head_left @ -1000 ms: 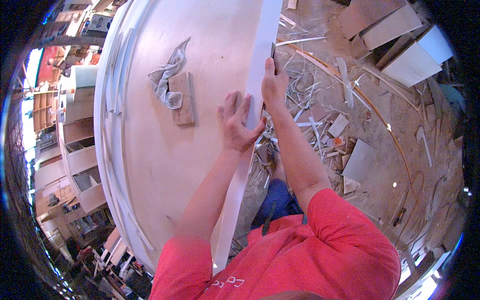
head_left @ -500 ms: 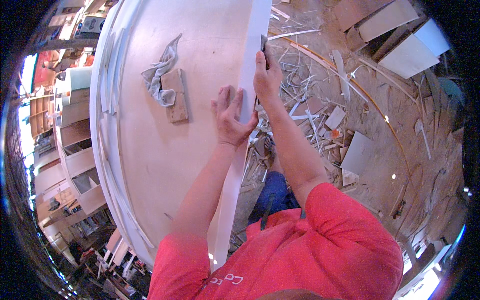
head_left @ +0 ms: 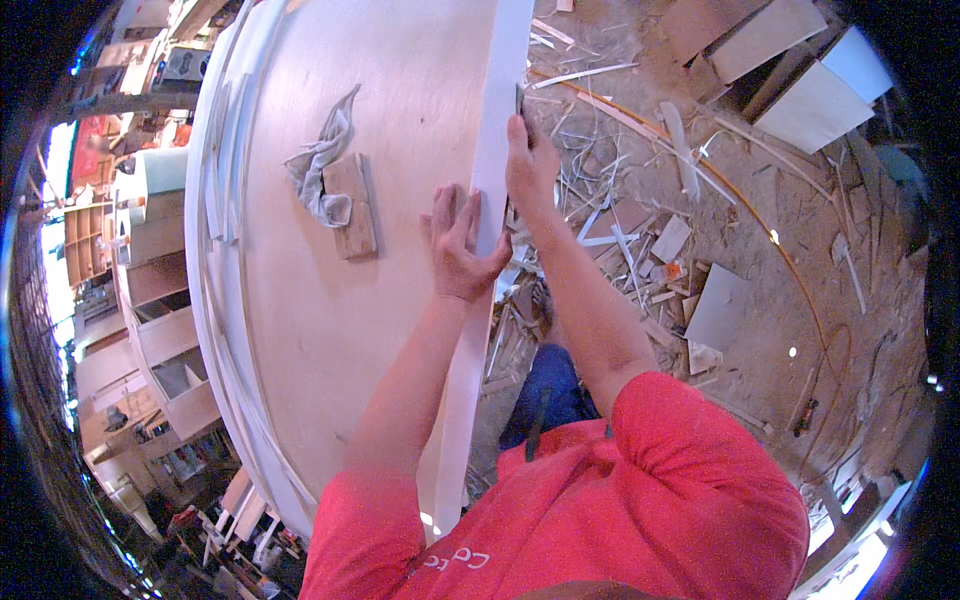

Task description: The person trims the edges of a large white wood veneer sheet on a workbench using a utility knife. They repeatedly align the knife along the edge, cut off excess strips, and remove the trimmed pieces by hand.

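Observation:
A large pale wooden panel [head_left: 330,330] with a white strip [head_left: 497,110] along its right edge lies before me. My left hand [head_left: 463,245] is spread on the panel and white strip, its thumb reaching to the right edge. Farther along that edge, my right hand [head_left: 533,165] is closed round a dark, narrow object [head_left: 520,97] and presses it to the panel's side. Most of that object is hidden by my fingers, so its kind does not show. On the panel left of my hands lie a wooden block [head_left: 352,225] and a crumpled grey cloth [head_left: 325,170] partly over it.
Thin strips [head_left: 230,150] lie along the panel's left side. Offcuts and shavings [head_left: 600,190] litter the floor at right, where an orange-yellow hose [head_left: 790,262] curves past. Stacked boards [head_left: 815,105] stand at the far right. Open wooden cabinets [head_left: 165,330] are at the left.
The panel, cloth and block appear slightly lower in the view. Both hands keep nearly the same places on the panel, and the right hand keeps its hold.

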